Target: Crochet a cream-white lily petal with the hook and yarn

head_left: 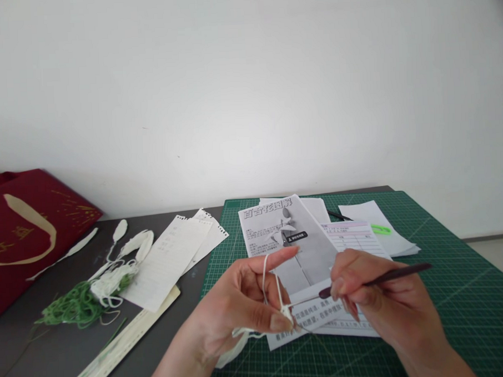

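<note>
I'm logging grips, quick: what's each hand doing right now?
Left hand: closed, pinching a small white crocheted piece, white yarn looped over its index finger.
Right hand: closed, holding a dark-handled crochet hook.

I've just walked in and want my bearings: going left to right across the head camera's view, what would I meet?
Dark red bag, green yarn, white yarn bundle, sheet with faint writing, left hand pinching a small white piece, right hand holding a dark-handled hook.
</note>
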Available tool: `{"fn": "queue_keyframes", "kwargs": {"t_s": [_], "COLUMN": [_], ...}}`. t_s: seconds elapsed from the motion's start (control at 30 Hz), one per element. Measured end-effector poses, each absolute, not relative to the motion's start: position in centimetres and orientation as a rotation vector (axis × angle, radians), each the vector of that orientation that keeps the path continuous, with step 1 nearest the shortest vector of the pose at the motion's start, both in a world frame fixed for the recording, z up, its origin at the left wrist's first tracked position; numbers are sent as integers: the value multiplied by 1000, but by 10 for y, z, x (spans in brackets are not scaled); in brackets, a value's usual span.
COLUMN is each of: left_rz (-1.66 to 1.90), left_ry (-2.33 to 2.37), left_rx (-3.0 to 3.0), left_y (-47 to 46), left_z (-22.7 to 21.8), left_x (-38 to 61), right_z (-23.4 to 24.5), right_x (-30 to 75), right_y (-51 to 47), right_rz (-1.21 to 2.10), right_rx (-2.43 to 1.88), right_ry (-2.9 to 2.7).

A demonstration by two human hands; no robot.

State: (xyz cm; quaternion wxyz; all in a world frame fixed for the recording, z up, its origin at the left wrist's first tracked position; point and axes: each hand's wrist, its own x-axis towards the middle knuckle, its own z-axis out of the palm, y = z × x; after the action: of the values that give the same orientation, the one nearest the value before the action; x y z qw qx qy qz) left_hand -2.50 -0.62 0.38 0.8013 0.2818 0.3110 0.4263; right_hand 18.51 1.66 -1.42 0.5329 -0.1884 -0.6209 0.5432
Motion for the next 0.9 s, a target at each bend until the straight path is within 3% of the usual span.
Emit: {"fn": "queue_keyframes", "kwargs": {"t_s": [0.9], "left_rz": [785], "left_ry": [555], "left_rx": [609], "left_y": [-3], "left_z": [-5], "left_x": [-29], "right_z": [-7], "right_x": [187], "right_y": [14], "right_rz": [1394], "right_rx": [-492], "right_ry": [-1448]}}
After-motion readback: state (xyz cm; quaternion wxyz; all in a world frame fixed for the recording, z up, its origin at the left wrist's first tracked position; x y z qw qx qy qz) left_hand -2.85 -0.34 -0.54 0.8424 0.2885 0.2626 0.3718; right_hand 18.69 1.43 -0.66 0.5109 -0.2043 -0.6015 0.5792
